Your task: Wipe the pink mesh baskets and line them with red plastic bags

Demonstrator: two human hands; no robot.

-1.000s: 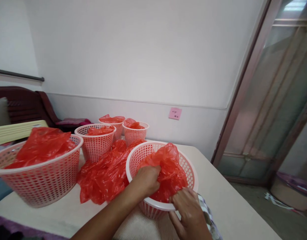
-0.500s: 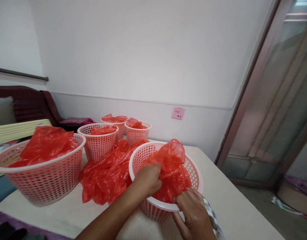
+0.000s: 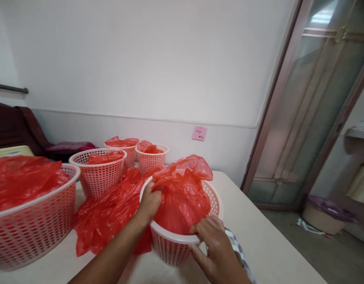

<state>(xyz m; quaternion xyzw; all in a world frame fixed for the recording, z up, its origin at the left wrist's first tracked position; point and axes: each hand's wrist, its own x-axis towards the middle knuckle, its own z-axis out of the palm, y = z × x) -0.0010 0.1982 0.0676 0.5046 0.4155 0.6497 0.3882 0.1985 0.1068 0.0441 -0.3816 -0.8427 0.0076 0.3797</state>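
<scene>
A pink perforated plastic basket (image 3: pixel 173 239) stands at the near part of the table, with a red plastic bag (image 3: pixel 182 201) bunched inside it and rising above its rim. My left hand (image 3: pixel 151 201) is closed on the bag at the basket's left side. At the front right rim, my right hand (image 3: pixel 210 240) pinches the bag's edge, its thumb outside below the rim. Just left of this basket lies a heap of loose red plastic bags (image 3: pixel 107 221), partly behind my left forearm.
On the pale table (image 3: pixel 253 232) at left stands a large pink basket (image 3: pixel 36 228) holding red plastic. Behind the heap are smaller baskets (image 3: pixel 100 177), also with red plastic. A pink note (image 3: pixel 199 133) is on the wall. A lidded bin (image 3: pixel 325 215) stands on the floor at right.
My left hand has moved left with the bag, which is now spread wider and higher in the basket. My right hand stays at the front right rim. The view has turned right.
</scene>
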